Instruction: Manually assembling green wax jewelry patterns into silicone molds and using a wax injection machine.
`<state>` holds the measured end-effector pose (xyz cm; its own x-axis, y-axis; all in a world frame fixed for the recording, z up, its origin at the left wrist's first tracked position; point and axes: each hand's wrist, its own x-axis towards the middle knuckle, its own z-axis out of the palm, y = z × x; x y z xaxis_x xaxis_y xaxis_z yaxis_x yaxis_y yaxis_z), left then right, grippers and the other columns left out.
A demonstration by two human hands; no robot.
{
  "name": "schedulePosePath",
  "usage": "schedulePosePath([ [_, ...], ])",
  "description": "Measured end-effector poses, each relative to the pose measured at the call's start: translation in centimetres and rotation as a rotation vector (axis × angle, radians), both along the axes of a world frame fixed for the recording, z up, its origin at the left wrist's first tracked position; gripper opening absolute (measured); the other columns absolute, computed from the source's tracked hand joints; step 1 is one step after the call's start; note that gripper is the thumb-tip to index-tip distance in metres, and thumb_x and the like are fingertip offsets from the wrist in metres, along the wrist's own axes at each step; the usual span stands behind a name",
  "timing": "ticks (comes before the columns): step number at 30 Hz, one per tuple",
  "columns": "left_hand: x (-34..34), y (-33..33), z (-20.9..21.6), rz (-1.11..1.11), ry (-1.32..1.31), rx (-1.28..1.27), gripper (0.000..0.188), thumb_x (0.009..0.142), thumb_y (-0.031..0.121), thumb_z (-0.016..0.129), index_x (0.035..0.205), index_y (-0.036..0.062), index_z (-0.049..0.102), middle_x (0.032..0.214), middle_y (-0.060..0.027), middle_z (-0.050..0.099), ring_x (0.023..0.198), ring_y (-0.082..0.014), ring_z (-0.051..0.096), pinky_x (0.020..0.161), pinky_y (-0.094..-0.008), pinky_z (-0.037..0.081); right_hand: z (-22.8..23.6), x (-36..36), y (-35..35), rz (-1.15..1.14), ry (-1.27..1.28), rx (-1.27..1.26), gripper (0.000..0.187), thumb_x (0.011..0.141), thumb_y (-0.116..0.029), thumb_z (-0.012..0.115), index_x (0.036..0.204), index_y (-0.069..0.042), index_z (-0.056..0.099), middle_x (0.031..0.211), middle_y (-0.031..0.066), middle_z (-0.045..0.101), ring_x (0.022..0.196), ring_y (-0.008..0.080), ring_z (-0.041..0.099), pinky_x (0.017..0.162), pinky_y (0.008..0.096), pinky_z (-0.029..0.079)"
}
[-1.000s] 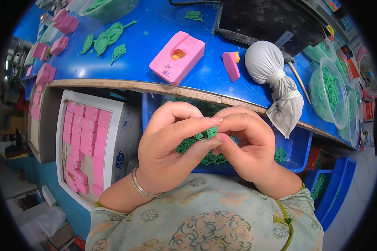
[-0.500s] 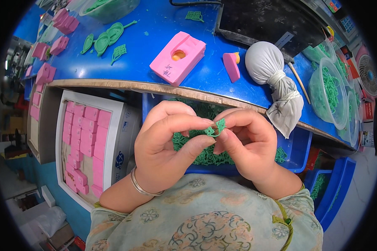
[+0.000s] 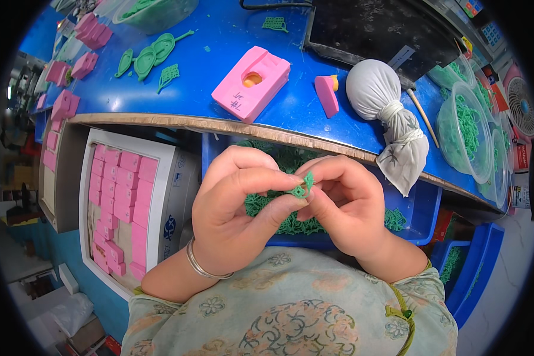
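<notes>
Fingertips (image 3: 288, 206) of both hands have just drawn in around the small green lattice piece (image 3: 300, 191). Half a second ago its two openwork ends stood apart above a curved strip; now they sit closer together, one tip pointing upward, and less of the strip shows. The change suggests that the piece is being turned or bent between the hands, with handling of it not finished. Neither hand has let go.

The left hand (image 3: 231, 199) reaches in from the left, its index finger laid along the top and its thumb below, pinching the near end of the piece. The right hand (image 3: 353, 202) mirrors it, index finger curled over and thumb tip pressed close, apparently gripping the other end, though the fingers cover most of that contact. The two thumbs nearly meet, and both wrists bend inward, a silver bangle (image 3: 197, 264) on the left one.

The piece is held up in front of the body, above a blue tray (image 3: 420, 204) with a heap of green pieces (image 3: 293, 225) in it. Beyond, on the blue table (image 3: 190, 65), lies a pink block (image 3: 234, 89) with a hole in its face.
</notes>
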<state>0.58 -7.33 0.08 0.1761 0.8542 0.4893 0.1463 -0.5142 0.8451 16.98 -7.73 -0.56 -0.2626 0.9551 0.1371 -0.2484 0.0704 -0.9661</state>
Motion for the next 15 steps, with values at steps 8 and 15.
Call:
schedulePosePath([
  [8,0.2,-0.1,-0.1,0.032,-0.009,-0.011,0.016,0.077,0.008,0.067,0.091,0.0023,0.061,0.087,-0.0065,0.053,0.073,-0.0109,0.051,0.063,-0.0214,0.042,0.9,0.1,0.0,0.130,0.209,-0.292,0.010,0.085,-0.004,0.055,0.093,0.001,0.051,0.083,0.0060,0.059,0.065,0.0079,0.055,0.056,0.0198,0.046],
  [15,-0.8,-0.5,-0.9,-0.137,-0.395,-0.482,0.041,0.096,0.034,0.035,0.089,-0.0001,0.056,0.076,-0.0038,0.055,0.066,-0.0066,0.046,0.062,-0.0203,0.039,0.0,0.5,0.6,0.182,0.394,-0.404,0.007,0.087,-0.008,0.054,0.086,-0.004,0.048,0.073,0.0058,0.058,0.055,0.0066,0.049,0.048,0.0180,0.038],
])
